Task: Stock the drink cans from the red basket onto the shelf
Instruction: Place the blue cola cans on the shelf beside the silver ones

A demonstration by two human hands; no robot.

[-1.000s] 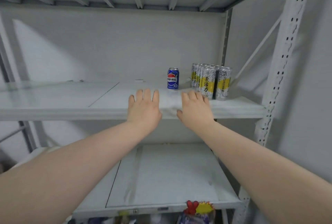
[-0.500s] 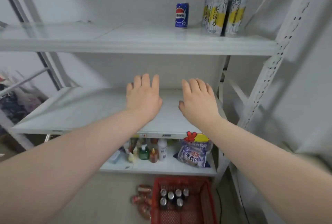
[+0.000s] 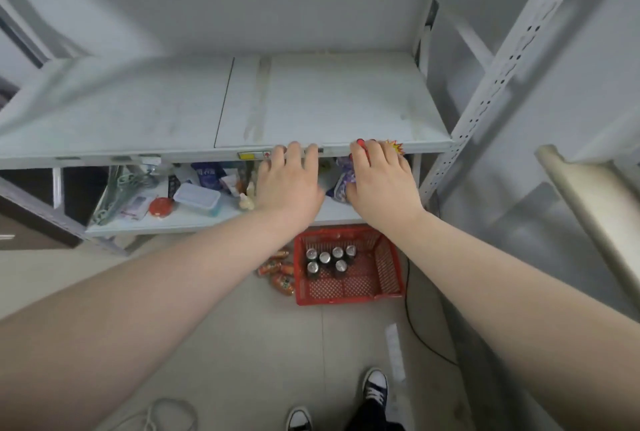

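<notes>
Now both hands, left [image 3: 289, 185] & right [image 3: 381, 181], are held flat, grips open, empty. Six cans [image 3: 329, 259] are seen upright in basket [image 3: 386, 275] on floor, below shelf [image 3: 346, 101].

On the lower shelf board [image 3: 194, 223] we see a clear lidded tub [image 3: 196, 198], with a round red lid [image 3: 161, 207] just left of it, green hangers [image 3: 117, 191] farther left, and a purple bag [image 3: 341, 181] well right.

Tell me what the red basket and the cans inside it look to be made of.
Red basket: seemingly moulded plastic, going by its uniform red colour and perforated lattice walls and floor. Cans: likely aluminium; their round silver tops glint with a metallic sheen, while the dark sides are barely visible.
</notes>
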